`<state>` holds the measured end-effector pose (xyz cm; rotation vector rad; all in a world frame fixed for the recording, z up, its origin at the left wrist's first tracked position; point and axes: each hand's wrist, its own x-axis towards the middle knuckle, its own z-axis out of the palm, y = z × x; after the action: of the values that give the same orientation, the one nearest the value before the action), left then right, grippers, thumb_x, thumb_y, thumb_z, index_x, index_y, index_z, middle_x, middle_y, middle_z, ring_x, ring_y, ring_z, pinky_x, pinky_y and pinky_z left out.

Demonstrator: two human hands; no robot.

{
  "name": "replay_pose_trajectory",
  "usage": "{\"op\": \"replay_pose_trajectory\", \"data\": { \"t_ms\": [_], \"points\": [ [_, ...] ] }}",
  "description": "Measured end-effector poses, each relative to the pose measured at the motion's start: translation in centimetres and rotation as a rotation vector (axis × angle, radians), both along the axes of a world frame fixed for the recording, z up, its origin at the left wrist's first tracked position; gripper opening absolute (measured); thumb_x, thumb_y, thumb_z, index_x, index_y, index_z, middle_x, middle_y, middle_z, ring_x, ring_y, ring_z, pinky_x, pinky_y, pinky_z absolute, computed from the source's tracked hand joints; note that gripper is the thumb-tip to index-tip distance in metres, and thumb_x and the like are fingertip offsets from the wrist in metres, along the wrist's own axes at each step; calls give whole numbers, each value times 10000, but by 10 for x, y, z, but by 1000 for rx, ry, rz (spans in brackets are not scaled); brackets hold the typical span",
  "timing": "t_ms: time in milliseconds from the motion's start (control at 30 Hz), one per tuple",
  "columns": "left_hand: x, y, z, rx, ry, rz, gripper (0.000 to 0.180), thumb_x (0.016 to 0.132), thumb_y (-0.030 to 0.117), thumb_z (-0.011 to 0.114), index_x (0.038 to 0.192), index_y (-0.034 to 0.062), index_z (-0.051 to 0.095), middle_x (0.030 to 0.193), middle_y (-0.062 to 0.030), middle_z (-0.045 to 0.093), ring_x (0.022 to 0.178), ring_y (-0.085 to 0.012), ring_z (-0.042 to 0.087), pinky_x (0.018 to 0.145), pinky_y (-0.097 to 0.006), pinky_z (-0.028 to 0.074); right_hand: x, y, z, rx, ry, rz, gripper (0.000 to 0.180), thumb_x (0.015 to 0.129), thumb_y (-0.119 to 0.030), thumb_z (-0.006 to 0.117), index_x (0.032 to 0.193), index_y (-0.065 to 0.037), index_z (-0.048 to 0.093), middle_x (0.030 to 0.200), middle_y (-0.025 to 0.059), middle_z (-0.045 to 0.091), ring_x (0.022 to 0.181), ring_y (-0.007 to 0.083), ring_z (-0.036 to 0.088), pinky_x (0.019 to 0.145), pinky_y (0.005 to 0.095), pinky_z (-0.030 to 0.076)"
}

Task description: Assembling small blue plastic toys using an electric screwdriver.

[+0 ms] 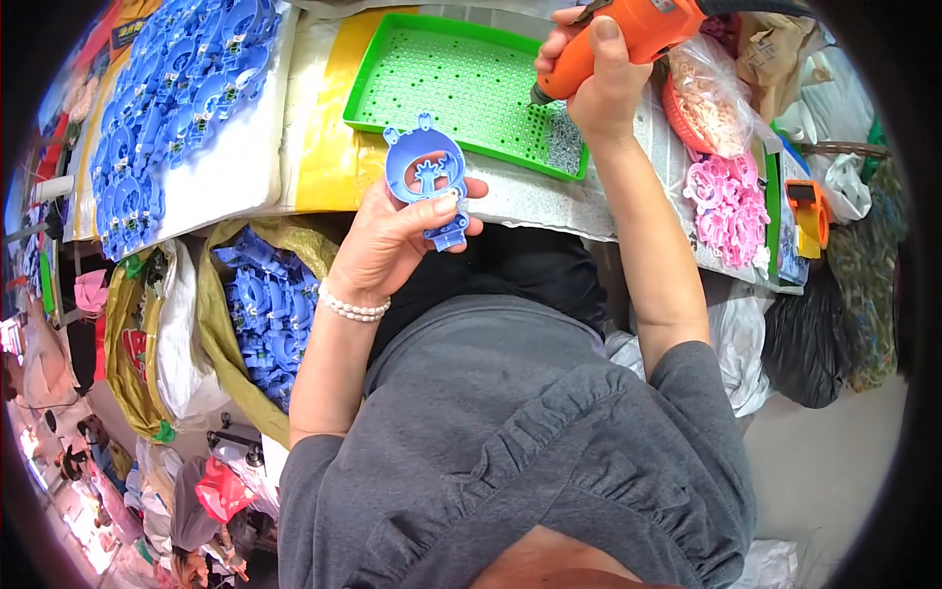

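My left hand (397, 231) is closed on a blue plastic part (425, 162), a rounded shell with two small ears and a hollow middle, held up near the table's front edge. In my right hand (608, 83) is an orange electric screwdriver (628, 44); my fingers wrap round its body. Its dark tip points down and left over the right end of a green perforated tray (368, 108). Small silvery screws (563, 140) lie heaped in that end of the tray, just below the tip. The tip and the blue part are well apart.
Many blue parts (186, 88) are piled on the table at left, with more in an open sack (270, 314) below. At right are a red basket (687, 118) with a plastic bag, pink parts (731, 206) and an orange-handled tape dispenser (807, 211). A black bag (810, 334) hangs lower.
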<state>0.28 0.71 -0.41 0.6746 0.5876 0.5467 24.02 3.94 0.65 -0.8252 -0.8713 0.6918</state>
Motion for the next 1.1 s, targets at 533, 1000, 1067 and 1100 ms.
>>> {"op": "replay_pose_trajectory", "data": {
  "t_ms": [533,1000,1067,1100],
  "points": [
    [7,-3,1,-1,-18,-38,481,768,34,710,1191,18,482,1067,-158,629,796,-227,679,609,-279,569,6,24,-26,477,273,360,394,861,-379,617,963,-11,519,657,59,550,523,139,541,499,252,471],
    [12,-3,0,29,14,-17,458,773,-2,692,1182,24,488,1034,-138,639,783,-215,679,617,-280,564,-3,5,-3,-16,-70,-40,375,867,-365,611,968,-15,524,666,57,554,524,136,540,496,254,473],
    [14,-4,1,38,18,-20,454,771,-4,693,1178,25,493,1030,-133,641,778,-212,679,615,-280,565,8,20,-22,235,113,168,375,870,-364,610,972,-13,525,666,60,555,524,138,541,496,255,473],
    [14,-5,0,33,18,-15,459,770,-3,694,1181,29,493,1029,-130,641,777,-210,679,612,-281,567,7,25,-23,476,297,384,376,874,-363,609,975,-12,525,666,63,556,524,140,542,496,255,474]
  ]
}}
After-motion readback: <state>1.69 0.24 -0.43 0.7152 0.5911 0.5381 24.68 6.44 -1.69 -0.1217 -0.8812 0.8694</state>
